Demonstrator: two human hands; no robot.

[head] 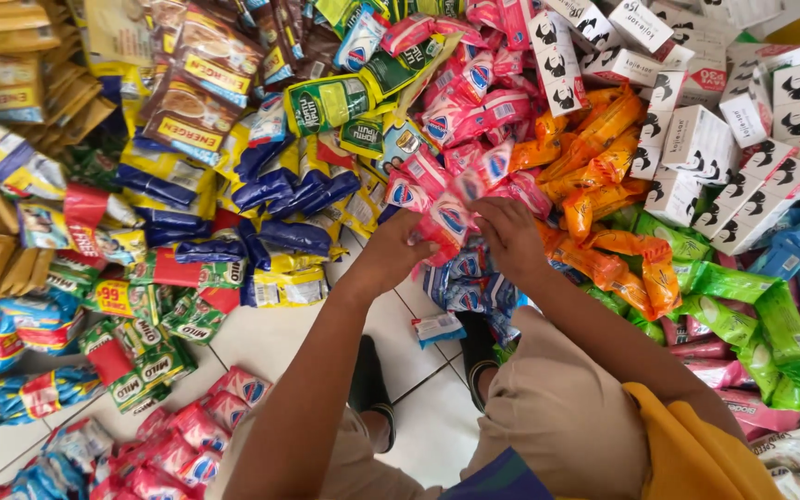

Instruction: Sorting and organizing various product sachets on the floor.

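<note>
My left hand (pixel 391 252) and my right hand (pixel 509 233) are both up in front of me, pinching a strip of pink-red sachets (pixel 446 218) between them. The strip runs up toward a heap of the same pink sachets (pixel 474 102). Just below my hands lies a pile of blue and white sachets (pixel 467 282), and one loose blue and white sachet (pixel 438 327) rests on the white tiled floor (pixel 280 338) near my knee.
Packets lie heaped all around: orange sachets (pixel 594 167), white boxes (pixel 706 139), green packs (pixel 752 324), dark blue and yellow packs (pixel 280 194), green drink sachets (pixel 141 343), brown packs (pixel 187 111). More red sachets (pixel 187 435) lie at the lower left.
</note>
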